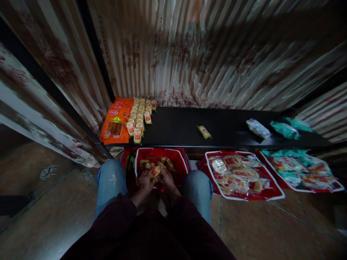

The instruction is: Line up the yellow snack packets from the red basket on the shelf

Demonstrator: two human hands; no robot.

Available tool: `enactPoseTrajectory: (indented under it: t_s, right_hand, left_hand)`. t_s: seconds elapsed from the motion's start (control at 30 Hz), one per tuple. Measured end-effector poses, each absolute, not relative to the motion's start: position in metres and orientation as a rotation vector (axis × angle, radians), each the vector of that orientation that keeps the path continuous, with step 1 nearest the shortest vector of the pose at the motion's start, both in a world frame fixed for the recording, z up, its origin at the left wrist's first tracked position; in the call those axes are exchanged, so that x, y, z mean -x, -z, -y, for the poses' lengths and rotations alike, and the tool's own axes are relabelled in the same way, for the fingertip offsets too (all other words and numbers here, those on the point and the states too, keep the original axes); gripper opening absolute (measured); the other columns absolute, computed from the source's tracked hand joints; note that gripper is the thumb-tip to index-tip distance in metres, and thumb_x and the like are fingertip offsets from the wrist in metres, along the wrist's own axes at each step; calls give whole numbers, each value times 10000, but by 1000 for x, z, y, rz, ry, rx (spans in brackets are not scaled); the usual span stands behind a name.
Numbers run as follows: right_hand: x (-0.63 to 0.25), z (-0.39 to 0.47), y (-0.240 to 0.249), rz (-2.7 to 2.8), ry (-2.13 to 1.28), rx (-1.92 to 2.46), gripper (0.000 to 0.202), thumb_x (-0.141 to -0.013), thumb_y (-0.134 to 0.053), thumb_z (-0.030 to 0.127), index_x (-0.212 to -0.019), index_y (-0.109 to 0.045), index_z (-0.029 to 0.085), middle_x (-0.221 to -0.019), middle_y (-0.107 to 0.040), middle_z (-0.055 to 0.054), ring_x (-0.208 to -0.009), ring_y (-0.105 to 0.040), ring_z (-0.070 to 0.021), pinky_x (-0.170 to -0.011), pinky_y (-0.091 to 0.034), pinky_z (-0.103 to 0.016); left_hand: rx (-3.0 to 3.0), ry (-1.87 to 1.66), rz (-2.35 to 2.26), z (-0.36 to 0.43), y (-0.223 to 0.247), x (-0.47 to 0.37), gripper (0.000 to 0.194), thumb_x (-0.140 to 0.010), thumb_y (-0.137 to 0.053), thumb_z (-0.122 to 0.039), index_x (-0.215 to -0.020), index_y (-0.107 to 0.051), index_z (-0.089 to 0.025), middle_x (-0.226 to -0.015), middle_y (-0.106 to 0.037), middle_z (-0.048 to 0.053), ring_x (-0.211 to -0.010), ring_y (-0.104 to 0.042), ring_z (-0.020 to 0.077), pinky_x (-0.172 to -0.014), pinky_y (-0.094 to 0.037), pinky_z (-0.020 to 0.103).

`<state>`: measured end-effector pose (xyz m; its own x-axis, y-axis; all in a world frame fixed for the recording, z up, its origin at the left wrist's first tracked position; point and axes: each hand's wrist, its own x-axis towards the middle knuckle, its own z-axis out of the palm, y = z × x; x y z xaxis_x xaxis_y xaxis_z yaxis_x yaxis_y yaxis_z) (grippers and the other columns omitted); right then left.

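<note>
Two bare hands, left hand [146, 183] and right hand [167, 180], fingers partly curled inward, with a small yellow packet [155, 171] between the fingertips. Probably gripped from both sides for steadiness; too dim to tell which bears more weight. Held low over a red basket [176, 154], among gold-wrapped packets [170, 164]. Basket set between two knees in jeans, seemingly for short reach, just below the near edge of a black shelf [176, 124].

Toward the shelf's left end, small snack packets [140, 116] in close rows from far edge to near edge, labels mostly facing up, likely for easy reading. Beside them, at the left end, orange packets [115, 124] overlapping, perhaps to save room. Near the middle of the near edge, one lone packet [204, 132], lying aslant. Toward the right end, a white packet [258, 129] and green bags [285, 130], loosely spaced. Below, farther right, a basket of round pastries [238, 173], wrapped.
</note>
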<state>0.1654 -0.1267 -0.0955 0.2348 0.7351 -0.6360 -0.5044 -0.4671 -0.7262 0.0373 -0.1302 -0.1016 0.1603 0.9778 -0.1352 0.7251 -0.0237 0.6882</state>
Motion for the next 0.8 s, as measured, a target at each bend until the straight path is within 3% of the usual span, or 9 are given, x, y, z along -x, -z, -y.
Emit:
enactPoseTrajectory:
  t_s: [0.27, 0.47, 0.8]
  right_hand:
    - [-158, 129, 105, 210, -1410, 1266, 380, -483, -786, 369, -781, -630, 193, -695, -661, 16, -638, -596, -128, -650, -483, -249]
    - [-156, 131, 110, 268, -1372, 1264, 393, -519, -771, 368, -850, -651, 194, -805, -711, -26, -774, -656, -196, -762, -499, -325]
    - [-155, 139, 108, 231, -1319, 1235, 353, -509, -811, 421, -721, -653, 187, -664, -688, 18, -606, -608, -138, -642, -484, -275]
  left_hand:
    - [-1605, -741, -1559, 131, 99, -40, 467, -783, -594, -286, -1246, -565, -230, -1260, -596, 84, -1204, -521, 247, -1060, -386, 372]
    - [-1623, -788, -1473, 135, 92, -39, 474, -827, -497, -248, -1296, -523, -182, -1338, -542, 111, -1256, -485, 235, -1093, -352, 355]
    - [-1646, -974, -1433, 139, 113, -44, 452, -744, -499, -172, -1192, -534, -132, -1211, -608, 157, -1145, -570, 258, -1005, -448, 434]
